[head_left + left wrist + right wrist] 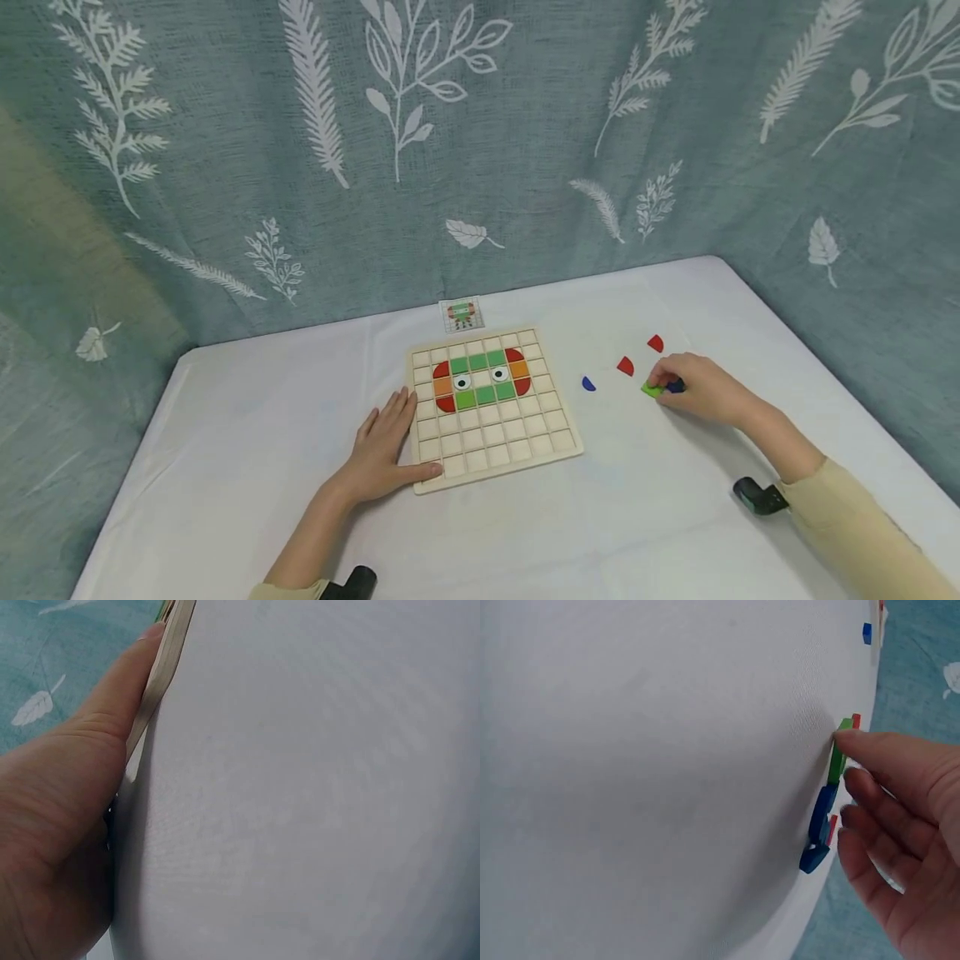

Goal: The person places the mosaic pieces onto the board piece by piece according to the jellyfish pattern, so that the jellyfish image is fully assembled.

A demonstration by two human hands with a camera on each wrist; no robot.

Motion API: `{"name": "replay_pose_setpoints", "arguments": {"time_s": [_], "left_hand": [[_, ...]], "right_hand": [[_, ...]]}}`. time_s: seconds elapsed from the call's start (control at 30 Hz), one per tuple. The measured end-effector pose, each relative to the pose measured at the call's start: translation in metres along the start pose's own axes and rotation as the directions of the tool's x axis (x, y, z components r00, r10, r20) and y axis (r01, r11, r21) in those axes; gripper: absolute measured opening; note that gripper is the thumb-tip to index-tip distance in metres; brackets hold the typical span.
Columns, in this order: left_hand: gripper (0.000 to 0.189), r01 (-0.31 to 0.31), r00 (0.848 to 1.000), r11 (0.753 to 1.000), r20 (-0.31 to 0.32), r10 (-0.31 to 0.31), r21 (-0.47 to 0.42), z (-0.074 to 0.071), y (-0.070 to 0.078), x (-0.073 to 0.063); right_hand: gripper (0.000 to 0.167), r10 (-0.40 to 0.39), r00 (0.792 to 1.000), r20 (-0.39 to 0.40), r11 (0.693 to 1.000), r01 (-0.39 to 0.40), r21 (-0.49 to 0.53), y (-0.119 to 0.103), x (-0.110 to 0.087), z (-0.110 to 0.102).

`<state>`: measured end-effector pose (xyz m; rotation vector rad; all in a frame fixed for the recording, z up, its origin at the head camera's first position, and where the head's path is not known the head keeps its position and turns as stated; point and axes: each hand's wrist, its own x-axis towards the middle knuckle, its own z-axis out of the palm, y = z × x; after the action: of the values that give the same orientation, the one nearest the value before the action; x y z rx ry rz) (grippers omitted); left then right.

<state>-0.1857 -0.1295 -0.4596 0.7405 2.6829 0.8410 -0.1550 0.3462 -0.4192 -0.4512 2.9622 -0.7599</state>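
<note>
A pale wooden grid board (495,433) lies on the table with a pattern of green, red and orange tiles and two eye tiles. My left hand (382,454) rests at its left edge with fingers spread, the thumb over the front left corner. To the right of the board, my right hand (701,387) pinches a light green tile (840,754) at the table surface. Dark blue pieces (822,814) sit beside that tile, partly under the hand in the head view. Nearby lie two red quarter-round pieces (626,366) and a blue half-round piece (588,384).
Behind the board lies a small picture card (461,315) showing a tile figure. A white cloth (247,467) covers the table, and a teal leaf-print curtain (525,167) hangs along its back and sides.
</note>
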Motion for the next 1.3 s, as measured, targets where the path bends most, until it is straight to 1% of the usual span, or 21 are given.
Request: {"name": "replay_pose_setpoints", "arguments": {"time_s": [0.17,0.37,0.57,0.63,0.73,0.83,0.93,1.07,1.17,1.3], "left_hand": [[0.111,0.0,1.0,1.0,0.002,0.0,-0.004,0.0,-0.002,-0.004],[0.11,-0.011,1.0,1.0,-0.004,0.011,-0.003,-0.001,-0.003,-0.004],[0.11,-0.011,1.0,1.0,0.007,0.011,0.011,-0.004,-0.003,-0.007],[0.111,-0.005,1.0,1.0,0.008,0.005,0.017,-0.004,-0.004,-0.008],[0.11,-0.003,1.0,1.0,0.006,0.003,0.016,-0.005,-0.004,-0.009],[0.11,0.002,1.0,1.0,0.017,-0.002,0.022,-0.006,-0.005,-0.008],[0.11,0.001,1.0,1.0,0.022,-0.001,0.025,-0.007,-0.005,-0.008],[0.111,0.0,1.0,1.0,0.018,-0.001,0.025,-0.007,-0.005,-0.006],[0.11,-0.005,1.0,1.0,0.012,0.005,0.024,-0.007,-0.005,-0.006],[0.11,-0.009,1.0,1.0,0.011,0.009,0.025,-0.007,-0.006,-0.005]], "right_hand": [[0.018,0.03,1.0,-0.006,0.999,-0.03,0.016,-0.005,0.011,0.004],[0.019,-0.035,0.999,-0.009,0.998,0.035,0.044,-0.011,0.018,0.012],[0.018,-0.015,1.0,-0.022,0.998,0.016,0.067,-0.019,0.021,0.021],[0.018,-0.027,0.999,-0.023,0.996,0.029,0.088,-0.023,0.025,0.023],[0.018,-0.061,0.998,-0.015,0.99,0.062,0.127,-0.035,0.033,0.029],[0.016,-0.101,0.995,0.004,0.979,0.098,0.181,-0.056,0.045,0.039],[0.014,-0.168,0.985,0.033,0.962,0.156,0.223,-0.082,0.059,0.051],[0.012,-0.29,0.954,0.082,0.926,0.258,0.275,-0.115,0.078,0.067],[0.01,-0.351,0.93,0.114,0.91,0.309,0.278,-0.132,0.091,0.078],[0.006,-0.392,0.909,0.143,0.904,0.352,0.242,-0.144,0.102,0.086]]}}
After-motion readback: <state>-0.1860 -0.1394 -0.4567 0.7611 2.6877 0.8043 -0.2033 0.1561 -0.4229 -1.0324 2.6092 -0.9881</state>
